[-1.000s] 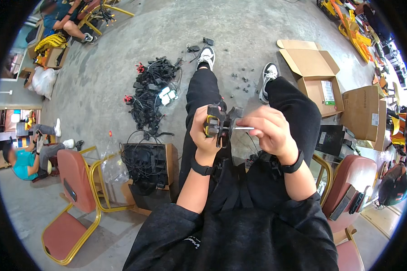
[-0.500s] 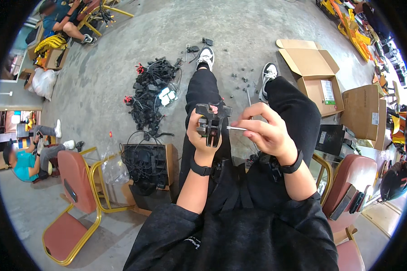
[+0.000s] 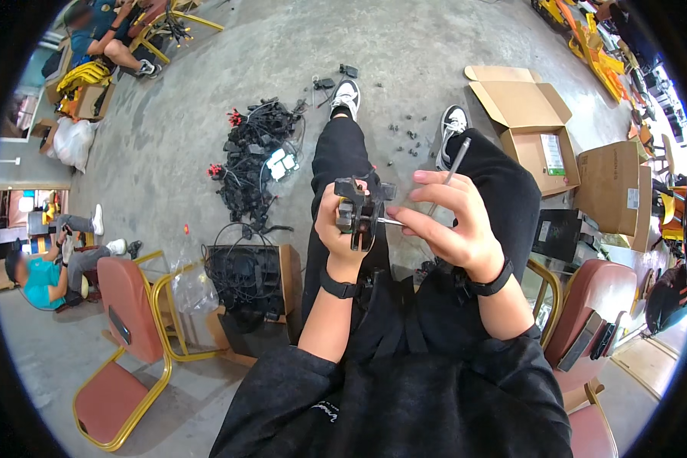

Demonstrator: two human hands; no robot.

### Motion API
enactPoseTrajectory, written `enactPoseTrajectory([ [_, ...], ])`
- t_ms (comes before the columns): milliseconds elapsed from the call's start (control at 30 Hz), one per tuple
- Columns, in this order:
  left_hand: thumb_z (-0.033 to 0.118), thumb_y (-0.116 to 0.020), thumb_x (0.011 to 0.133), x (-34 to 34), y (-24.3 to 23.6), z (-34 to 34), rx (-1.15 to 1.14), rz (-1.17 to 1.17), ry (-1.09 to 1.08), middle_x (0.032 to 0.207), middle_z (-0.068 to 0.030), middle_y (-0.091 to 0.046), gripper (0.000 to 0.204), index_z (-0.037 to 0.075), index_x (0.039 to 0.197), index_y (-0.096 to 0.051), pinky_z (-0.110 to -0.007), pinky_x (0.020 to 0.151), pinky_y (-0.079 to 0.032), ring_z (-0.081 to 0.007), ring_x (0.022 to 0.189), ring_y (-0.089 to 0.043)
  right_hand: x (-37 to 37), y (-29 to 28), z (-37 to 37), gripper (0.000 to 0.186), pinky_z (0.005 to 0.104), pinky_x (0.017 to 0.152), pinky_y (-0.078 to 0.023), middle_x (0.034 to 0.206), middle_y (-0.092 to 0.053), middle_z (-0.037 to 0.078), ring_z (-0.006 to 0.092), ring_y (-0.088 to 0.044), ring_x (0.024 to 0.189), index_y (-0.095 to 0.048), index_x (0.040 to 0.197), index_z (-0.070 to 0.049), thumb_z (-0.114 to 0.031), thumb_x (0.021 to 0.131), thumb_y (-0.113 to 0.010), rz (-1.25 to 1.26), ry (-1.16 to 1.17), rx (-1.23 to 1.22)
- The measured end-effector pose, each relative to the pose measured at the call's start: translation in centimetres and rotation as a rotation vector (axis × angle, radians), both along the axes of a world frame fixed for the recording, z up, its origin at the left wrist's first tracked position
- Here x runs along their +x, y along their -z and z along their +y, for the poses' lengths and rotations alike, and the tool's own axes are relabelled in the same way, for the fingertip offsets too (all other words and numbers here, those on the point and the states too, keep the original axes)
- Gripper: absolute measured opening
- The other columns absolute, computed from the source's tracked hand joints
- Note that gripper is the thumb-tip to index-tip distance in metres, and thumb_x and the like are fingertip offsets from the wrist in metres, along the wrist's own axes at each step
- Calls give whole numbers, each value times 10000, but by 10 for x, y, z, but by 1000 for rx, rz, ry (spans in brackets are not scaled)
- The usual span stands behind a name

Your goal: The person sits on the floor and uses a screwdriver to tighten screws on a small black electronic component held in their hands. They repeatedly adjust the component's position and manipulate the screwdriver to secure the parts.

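Over my lap, my left hand point(image 3: 337, 238) is closed round a black metal part point(image 3: 362, 210) with a slotted middle and short side arms. Its exact kind is unclear. My right hand point(image 3: 462, 227) pinches a silver L-shaped hex key point(image 3: 459, 156). The key's short end meets the right side of the black part, while the long arm slants up past my fingers. On the floor beyond my left knee lies a heap of black parts with cables and red tips point(image 3: 256, 164).
Small dark pieces point(image 3: 411, 133) lie between my shoes. An open cardboard box point(image 3: 538, 156) and a closed carton point(image 3: 607, 187) stand to the right. At left are a box of black cables point(image 3: 244, 282) and a red chair point(image 3: 130, 305). Two people sit farther left.
The hex key's long arm has swung up and now slants to the upper right. My right fingers have spread a little; the black part has turned slightly in my left hand.
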State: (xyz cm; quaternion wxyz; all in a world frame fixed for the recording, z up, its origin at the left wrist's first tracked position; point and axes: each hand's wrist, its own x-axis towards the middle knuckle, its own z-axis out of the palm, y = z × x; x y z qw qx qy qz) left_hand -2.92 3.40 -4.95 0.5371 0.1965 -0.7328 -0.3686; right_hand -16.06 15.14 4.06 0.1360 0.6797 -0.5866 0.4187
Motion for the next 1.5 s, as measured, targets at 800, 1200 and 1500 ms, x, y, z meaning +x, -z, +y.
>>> enactPoseTrajectory([
  [800,115,-686,773,2,-7,3,33,-12,19,931,-125,-627,284,20,1001,-545,-326,772,-490,-246,847,-615,5,-5,1,322,362,772,-490,978,-596,48,257,-609,960,-689,986,-139,-139,667,-732,-31,48,34],
  [1200,289,-719,812,0,2,2,73,47,56,961,-132,-626,398,4,1028,-545,-328,795,-484,-245,881,-615,3,8,3,139,289,523,-457,665,-582,67,170,-594,569,-647,953,-23,-123,921,-555,-823,-298,325],
  [1500,164,-675,818,2,1,1,58,25,38,942,-140,-632,280,5,1000,-534,-339,788,-496,-250,855,-628,6,10,-5,248,336,744,-503,958,-549,81,251,-598,878,-675,1004,-86,-103,761,-717,-553,-219,127],
])
